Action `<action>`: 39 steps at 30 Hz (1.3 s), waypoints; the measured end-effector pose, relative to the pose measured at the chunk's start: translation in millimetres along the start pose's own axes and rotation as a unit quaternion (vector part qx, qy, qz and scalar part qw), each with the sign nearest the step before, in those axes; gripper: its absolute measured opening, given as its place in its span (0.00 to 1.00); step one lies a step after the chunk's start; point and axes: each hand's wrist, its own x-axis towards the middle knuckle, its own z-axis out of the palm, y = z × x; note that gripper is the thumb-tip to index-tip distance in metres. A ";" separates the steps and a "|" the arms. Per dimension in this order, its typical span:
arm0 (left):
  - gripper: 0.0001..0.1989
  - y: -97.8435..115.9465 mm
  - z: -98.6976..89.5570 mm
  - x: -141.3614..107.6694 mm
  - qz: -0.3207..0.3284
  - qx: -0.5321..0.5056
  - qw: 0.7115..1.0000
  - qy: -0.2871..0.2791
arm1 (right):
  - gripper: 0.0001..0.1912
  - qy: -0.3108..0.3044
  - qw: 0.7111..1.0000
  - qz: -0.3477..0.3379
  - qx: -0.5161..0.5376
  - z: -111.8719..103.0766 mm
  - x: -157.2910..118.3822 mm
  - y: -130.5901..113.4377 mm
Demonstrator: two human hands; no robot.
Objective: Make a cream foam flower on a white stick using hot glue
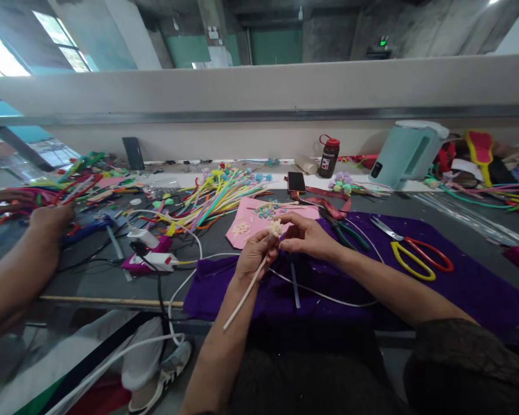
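Note:
My left hand [256,253] is closed round a small cream-coloured flower [275,228], just below its head. Its fuzzy cream stem [245,300] slants down over my left forearm. The fingers of my right hand [305,235] are bent round the flower head from the right, with the index fingertip against it. Whether a small piece sits between finger and thumb is hidden. Under my hands a translucent stick [294,285] lies on purple cloth [328,300]. Behind them is a pink sheet [236,237] bearing small cream pieces [241,228] and coloured pieces [268,211].
Scissors [409,248] and dark-green pliers [343,230] lie to the right. A phone [296,182], bottle [329,158] and teal pitcher [404,155] stand behind. Pipe cleaners [218,202], a power strip [151,261] and white cable [194,239] lie left. Another person's hand [52,222] works at far left.

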 end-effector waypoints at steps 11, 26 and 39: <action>0.15 -1.2 -1.8 2.6 -0.013 -0.001 1.000 0.002 | 0.19 -0.006 1.000 0.023 0.008 -0.9 0.6 4.8; 0.13 -4.4 -2.7 4.6 -0.033 0.028 0.999 -0.007 | 0.27 0.003 0.998 0.049 0.042 -4.3 6.0 14.0; 0.15 -3.9 7.6 -1.3 -0.065 0.093 0.994 0.002 | 0.19 0.060 0.981 0.110 0.147 -11.6 10.5 17.9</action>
